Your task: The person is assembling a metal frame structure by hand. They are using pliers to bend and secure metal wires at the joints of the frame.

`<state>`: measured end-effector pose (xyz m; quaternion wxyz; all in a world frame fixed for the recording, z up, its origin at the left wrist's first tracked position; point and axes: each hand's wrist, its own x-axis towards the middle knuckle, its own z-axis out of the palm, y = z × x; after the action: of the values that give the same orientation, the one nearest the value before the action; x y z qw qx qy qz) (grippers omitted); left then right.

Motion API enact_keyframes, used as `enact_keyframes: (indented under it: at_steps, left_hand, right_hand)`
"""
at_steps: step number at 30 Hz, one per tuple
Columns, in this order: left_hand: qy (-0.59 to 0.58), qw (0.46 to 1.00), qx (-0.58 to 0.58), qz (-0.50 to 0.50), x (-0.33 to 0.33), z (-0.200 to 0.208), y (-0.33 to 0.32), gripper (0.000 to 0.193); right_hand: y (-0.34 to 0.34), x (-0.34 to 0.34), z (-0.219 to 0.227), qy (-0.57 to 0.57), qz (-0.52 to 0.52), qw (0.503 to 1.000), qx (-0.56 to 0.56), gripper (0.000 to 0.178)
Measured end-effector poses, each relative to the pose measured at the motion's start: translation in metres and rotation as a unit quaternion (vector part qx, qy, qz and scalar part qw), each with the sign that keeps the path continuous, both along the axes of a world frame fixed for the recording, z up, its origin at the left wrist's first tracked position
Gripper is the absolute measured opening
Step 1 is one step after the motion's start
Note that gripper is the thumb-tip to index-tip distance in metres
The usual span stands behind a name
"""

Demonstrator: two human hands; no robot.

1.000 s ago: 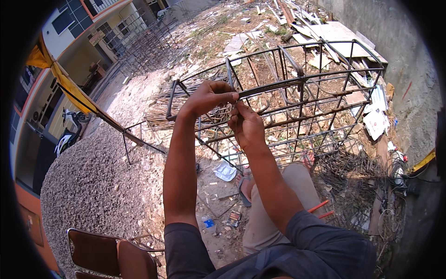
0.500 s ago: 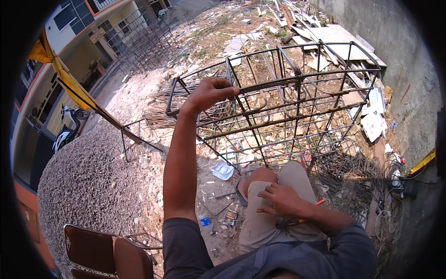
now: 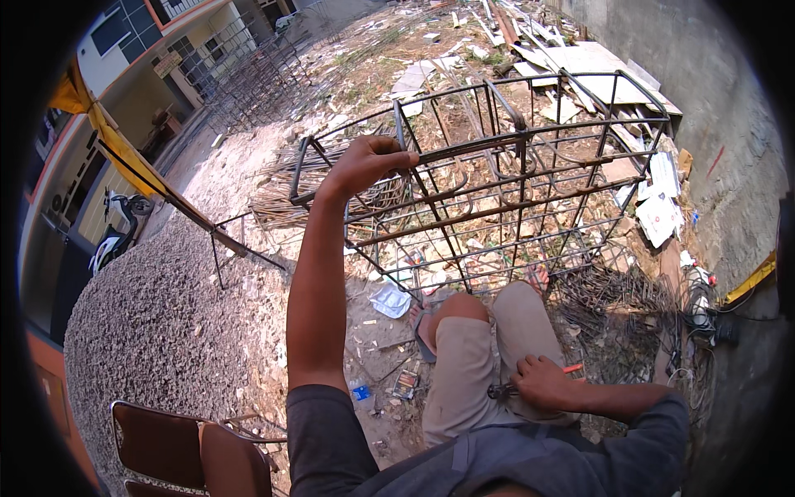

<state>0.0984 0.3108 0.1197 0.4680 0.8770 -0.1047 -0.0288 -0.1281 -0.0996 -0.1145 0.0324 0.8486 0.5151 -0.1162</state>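
Observation:
A rebar cage of dark rods and bent stirrups stands in front of my knees. My left hand, arm stretched forward, pinches its top rod near the left end. On my lap my right hand closes over what look like pincers. Their dark metal head shows left of the fingers, and an orange handle sticks out to the right. The palm hides the middle of the tool.
A gravel heap lies to the left, with brown chairs at lower left. Bundled rods lie behind the cage. Boards and scraps line the concrete wall. Tangled wire lies by my right knee.
My right hand has moved right and lower on my lap, from loosely spread fingers to closed over the pincers. My left hand keeps its hold on the rod.

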Motion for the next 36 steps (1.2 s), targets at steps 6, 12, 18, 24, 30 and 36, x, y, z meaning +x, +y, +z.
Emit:
enact_keyframes:
  at_steps: [6,12,18,24,30,36]
  left_hand:
    - [-0.018,1.0,0.0,0.014,0.002,-0.008,0.002,0.037]
    - [-0.026,1.0,-0.006,0.01,0.008,-0.013,0.005,0.038]
    - [-0.024,0.999,-0.019,0.01,-0.002,-0.008,0.0,0.036]
    - [-0.035,0.999,0.0,0.02,-0.004,-0.008,-0.002,0.036]
    - [-0.035,0.999,-0.033,0.023,-0.001,-0.017,0.004,0.035]
    - [-0.041,0.999,-0.001,0.018,-0.004,-0.012,-0.001,0.034]
  right_hand:
    - [0.0,-0.016,-0.009,-0.049,0.07,0.995,0.047,0.026]
    - [0.006,-0.04,-0.027,-0.017,0.043,0.999,0.013,0.028]
    - [0.015,-0.034,-0.021,0.098,-0.04,0.994,-0.024,0.03]
    - [0.022,-0.037,-0.036,0.093,-0.055,0.993,0.045,0.026]
    - [0.03,-0.023,-0.007,0.499,-0.347,0.775,0.173,0.019]
    - [0.052,0.036,0.039,0.574,-0.355,0.624,0.394,0.034]
